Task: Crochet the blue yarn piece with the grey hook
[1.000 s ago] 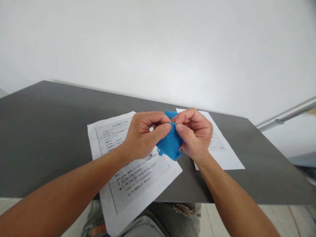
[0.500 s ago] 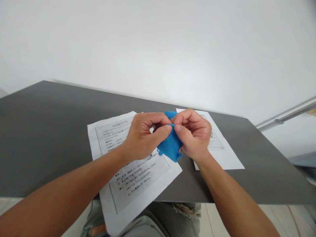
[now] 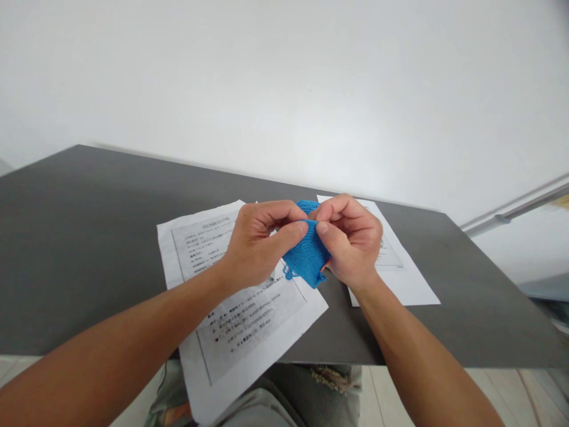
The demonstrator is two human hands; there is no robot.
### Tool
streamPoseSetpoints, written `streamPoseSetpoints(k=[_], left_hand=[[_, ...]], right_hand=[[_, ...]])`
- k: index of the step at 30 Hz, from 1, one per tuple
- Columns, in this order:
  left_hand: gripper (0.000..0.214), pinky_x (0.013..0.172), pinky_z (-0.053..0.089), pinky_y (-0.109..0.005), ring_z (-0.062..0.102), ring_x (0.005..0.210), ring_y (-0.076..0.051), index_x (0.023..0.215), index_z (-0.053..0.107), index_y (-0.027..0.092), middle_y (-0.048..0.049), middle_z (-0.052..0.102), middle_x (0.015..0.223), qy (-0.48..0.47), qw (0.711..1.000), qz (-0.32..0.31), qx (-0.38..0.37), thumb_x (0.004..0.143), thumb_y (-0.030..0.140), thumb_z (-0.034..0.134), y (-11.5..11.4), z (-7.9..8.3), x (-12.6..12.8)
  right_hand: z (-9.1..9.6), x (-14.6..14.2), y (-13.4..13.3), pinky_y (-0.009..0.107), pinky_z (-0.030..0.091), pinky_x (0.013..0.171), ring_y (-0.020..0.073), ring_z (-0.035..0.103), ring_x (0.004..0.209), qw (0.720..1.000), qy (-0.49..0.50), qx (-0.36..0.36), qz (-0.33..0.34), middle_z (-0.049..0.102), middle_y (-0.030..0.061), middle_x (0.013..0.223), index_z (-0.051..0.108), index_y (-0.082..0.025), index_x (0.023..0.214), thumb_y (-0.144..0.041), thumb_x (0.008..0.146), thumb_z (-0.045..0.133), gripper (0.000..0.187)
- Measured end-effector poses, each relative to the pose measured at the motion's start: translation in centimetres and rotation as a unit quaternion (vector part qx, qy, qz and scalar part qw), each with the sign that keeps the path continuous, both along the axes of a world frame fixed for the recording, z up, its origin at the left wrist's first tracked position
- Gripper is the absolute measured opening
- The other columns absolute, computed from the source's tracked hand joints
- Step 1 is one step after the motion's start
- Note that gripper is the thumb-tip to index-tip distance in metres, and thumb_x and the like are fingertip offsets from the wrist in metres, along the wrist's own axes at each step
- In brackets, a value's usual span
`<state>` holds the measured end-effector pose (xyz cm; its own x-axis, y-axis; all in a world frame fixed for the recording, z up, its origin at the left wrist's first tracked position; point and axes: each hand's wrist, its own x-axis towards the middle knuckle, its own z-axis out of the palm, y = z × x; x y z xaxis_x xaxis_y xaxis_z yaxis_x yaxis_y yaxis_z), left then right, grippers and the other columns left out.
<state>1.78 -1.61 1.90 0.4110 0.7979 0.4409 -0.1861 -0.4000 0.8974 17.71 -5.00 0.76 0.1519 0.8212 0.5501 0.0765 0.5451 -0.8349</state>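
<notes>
Both hands pinch the upper edge of a small blue crocheted piece (image 3: 310, 255) held above the table. My left hand (image 3: 263, 243) grips it between thumb and forefinger on the left. On the right, my right hand (image 3: 353, 237) pinches the same edge, its fingers curled. Loose blue loops dangle from the lower corners of the piece. A thin orange thing (image 3: 325, 266) shows at the base of my right thumb; its kind is unclear. More blue knitted fabric (image 3: 307, 206) shows behind the fingertips.
A printed sheet (image 3: 249, 350) lies under my left arm and overhangs the front edge of the dark grey table (image 3: 111, 237). Another printed sheet (image 3: 406, 284) lies beyond my right hand. A white wall (image 3: 267, 89) stands behind, and a metal rail (image 3: 533, 201) is at right.
The hands have drawn slightly apart along the edge, showing more of it between the thumbs. The piece has lifted a little.
</notes>
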Motion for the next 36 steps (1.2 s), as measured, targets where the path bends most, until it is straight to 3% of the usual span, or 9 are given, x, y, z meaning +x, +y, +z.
streamPoseSetpoints(k=[11,36], left_hand=[[0.021,0.048,0.032,-0.024,0.044,0.051,-0.008,0.063,0.067,0.016,0.0047,0.054,0.055,0.031,0.999,0.018,0.040,0.084,0.021,0.065,-0.08,0.19,-0.27],[0.023,0.049,0.032,-0.021,0.042,0.052,-0.006,0.063,0.065,0.015,0.0061,0.052,0.055,0.022,0.995,0.011,0.095,0.085,0.012,0.062,0.26,-0.25,-0.12]], right_hand=[[-0.29,0.22,-0.01,0.023,0.035,0.042,0.0111,0.050,0.049,0.999,0.022,0.022,0.043,0.062,-0.0047,0.061,0.070,-0.024,0.080,-0.016,0.084,0.075,0.010],[0.05,0.19,0.02,0.021,0.033,0.042,0.0088,0.047,0.047,0.998,-0.003,0.023,0.053,0.059,-0.0055,0.062,0.066,-0.023,0.076,-0.013,0.079,0.071,0.012]])
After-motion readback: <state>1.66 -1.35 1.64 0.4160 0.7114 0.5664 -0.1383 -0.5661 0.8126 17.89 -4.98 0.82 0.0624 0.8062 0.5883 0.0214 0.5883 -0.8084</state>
